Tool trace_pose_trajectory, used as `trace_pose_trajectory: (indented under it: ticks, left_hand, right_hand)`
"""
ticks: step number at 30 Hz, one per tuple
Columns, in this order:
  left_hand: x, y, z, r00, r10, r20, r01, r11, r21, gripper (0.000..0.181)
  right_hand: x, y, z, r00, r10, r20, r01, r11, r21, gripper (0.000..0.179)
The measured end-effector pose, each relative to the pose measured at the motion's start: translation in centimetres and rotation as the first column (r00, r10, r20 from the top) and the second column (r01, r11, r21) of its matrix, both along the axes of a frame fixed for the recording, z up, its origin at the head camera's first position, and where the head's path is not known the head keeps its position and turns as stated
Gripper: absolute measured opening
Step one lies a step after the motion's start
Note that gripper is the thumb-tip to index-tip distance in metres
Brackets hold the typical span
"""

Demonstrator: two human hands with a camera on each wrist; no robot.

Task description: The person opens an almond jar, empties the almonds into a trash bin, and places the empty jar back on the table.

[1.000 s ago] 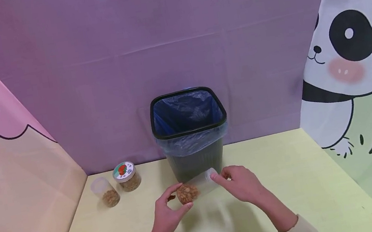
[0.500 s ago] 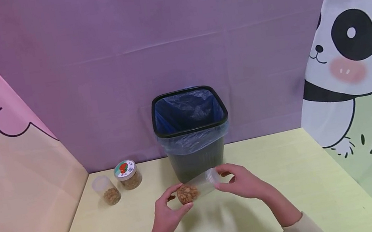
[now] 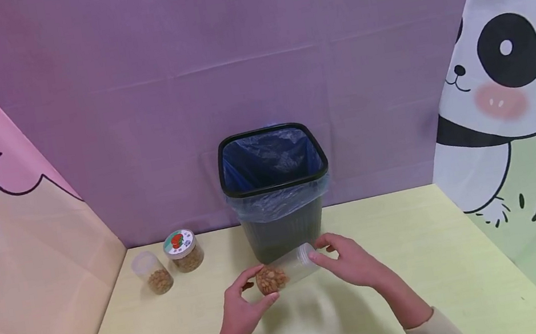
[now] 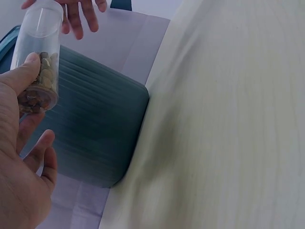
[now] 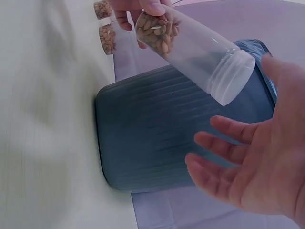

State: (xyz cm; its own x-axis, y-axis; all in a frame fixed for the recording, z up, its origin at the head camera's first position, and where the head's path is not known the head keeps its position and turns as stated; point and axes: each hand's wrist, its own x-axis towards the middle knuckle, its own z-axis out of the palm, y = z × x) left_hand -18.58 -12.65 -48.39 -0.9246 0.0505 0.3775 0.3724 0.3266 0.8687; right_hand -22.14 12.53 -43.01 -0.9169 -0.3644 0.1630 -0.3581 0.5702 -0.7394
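Observation:
A clear plastic jar with brown, almond-like nuts at its base is held tilted above the table. My left hand grips the nut-filled end between thumb and fingers, as the left wrist view also shows. At the other end is a translucent white lid. Around that lid stands my right hand, thumb close to it. In the right wrist view its fingers are loosely bent and apart from the lid; whether the thumb touches it I cannot tell.
Behind the jar stands a dark bin with a blue bag liner and black rim. At the back left are a clear jar of nuts and a shorter jar with a printed lid. A purple backdrop closes off the rear.
My right hand has shifted about the lid: its fingers reached over the lid half a second ago, and now they have drawn off it. My left hand and the jar have barely moved.

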Motion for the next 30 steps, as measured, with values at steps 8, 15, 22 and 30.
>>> trace_pose_trajectory:
  ticks: [8, 15, 22, 30]
  left_hand:
    - [-0.2, 0.0, -0.5, 1.000, 0.007, 0.025, -0.008, 1.000, 0.026, 0.051]
    - [-0.1, 0.1, -0.5, 1.000, 0.005, -0.004, -0.005, 1.000, 0.002, 0.052]
    - [-0.1, 0.0, -0.6, 0.999, 0.019, -0.033, -0.020, 1.000, -0.010, 0.051]
    - [0.0, 0.0, -0.9, 1.000, 0.004, -0.012, -0.004, 1.000, 0.004, 0.052]
  right_hand:
    - [0.2, -0.6, 0.4, 0.993, -0.113, -0.021, 0.115, 0.980, 0.162, 0.050]
    - [0.0, -0.6, 0.0, 0.996, -0.070, -0.051, 0.077, 0.986, 0.146, 0.045]
    - [-0.2, 0.0, -0.5, 0.993, 0.069, -0.096, -0.067, 0.998, 0.014, 0.041]
    - [0.1, 0.1, -0.7, 0.990, 0.123, -0.065, -0.126, 0.991, -0.049, 0.062]
